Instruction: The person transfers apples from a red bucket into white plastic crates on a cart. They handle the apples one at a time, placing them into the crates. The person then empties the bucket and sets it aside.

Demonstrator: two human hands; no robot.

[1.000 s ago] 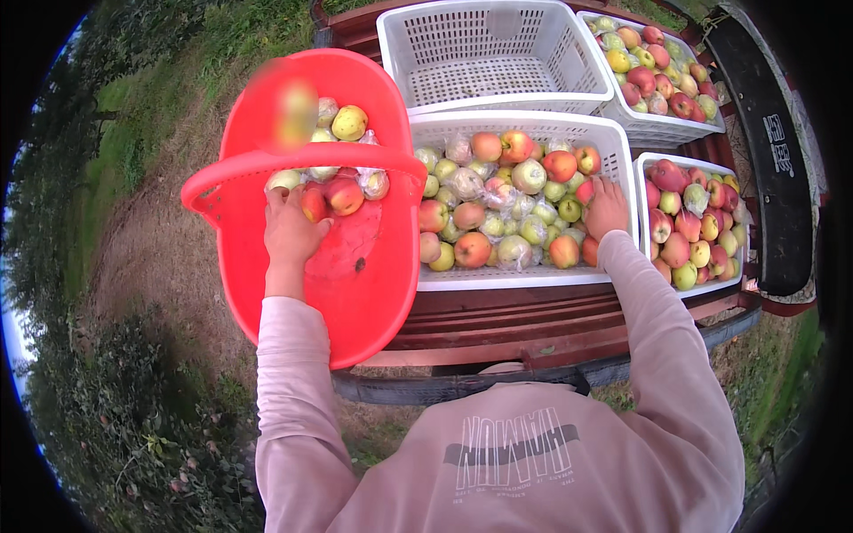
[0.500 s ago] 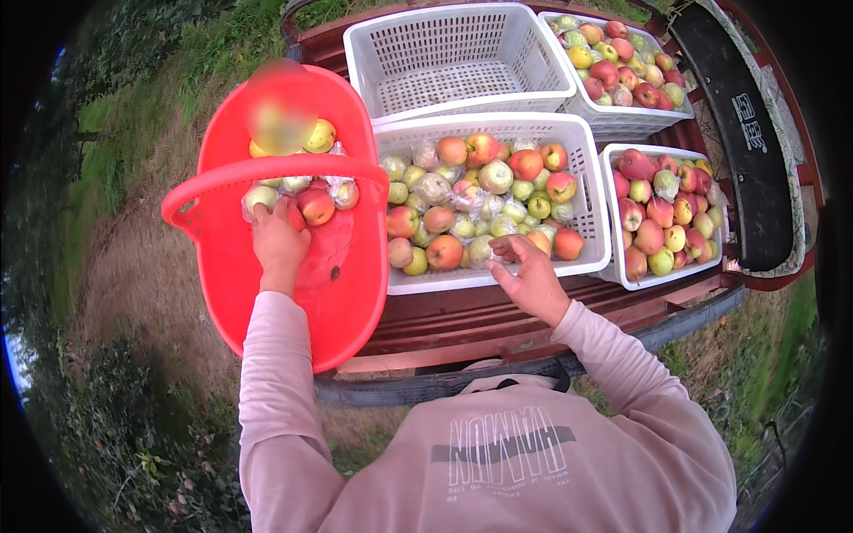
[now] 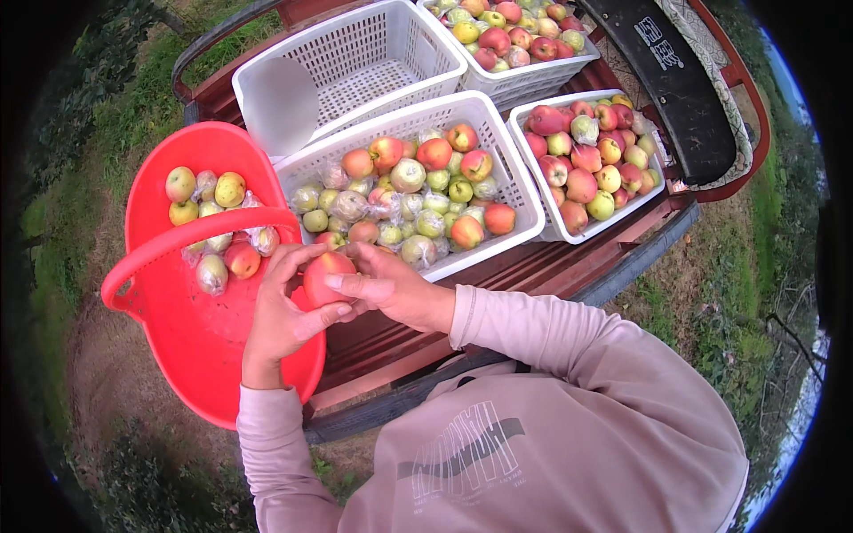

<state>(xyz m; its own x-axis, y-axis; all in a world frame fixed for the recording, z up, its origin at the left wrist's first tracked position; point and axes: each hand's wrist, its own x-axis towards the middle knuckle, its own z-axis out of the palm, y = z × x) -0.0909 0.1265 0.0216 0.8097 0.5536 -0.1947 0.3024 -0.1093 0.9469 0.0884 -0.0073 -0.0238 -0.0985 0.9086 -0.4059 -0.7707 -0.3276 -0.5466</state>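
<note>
A red apple (image 3: 325, 279) is held between both hands in front of my chest, over the near right side of the red basket. My left hand (image 3: 283, 313) curls round its left side, thumb stretched beneath it. From the right, my right hand (image 3: 398, 290) grips it, thumb lying across its face. The red plastic basket (image 3: 200, 342) with its arched handle holds several yellow-green and red apples, some in clear wrap. Just beyond my hands is a white slotted crate (image 3: 517, 165) of mixed apples, many wrapped in clear film.
Another white crate (image 3: 615, 218) of mostly red apples stands to the right. At the back are a crate (image 3: 524, 85) of mixed apples and one (image 3: 373, 40) with its slotted floor showing. They rest on a red slatted vehicle bed (image 3: 555, 258), beside a black padded panel (image 3: 662, 84).
My left hand has come out of the basket with the red apple, and my right hand has moved left from the crate to meet it. The whole view has turned and shifted.
</note>
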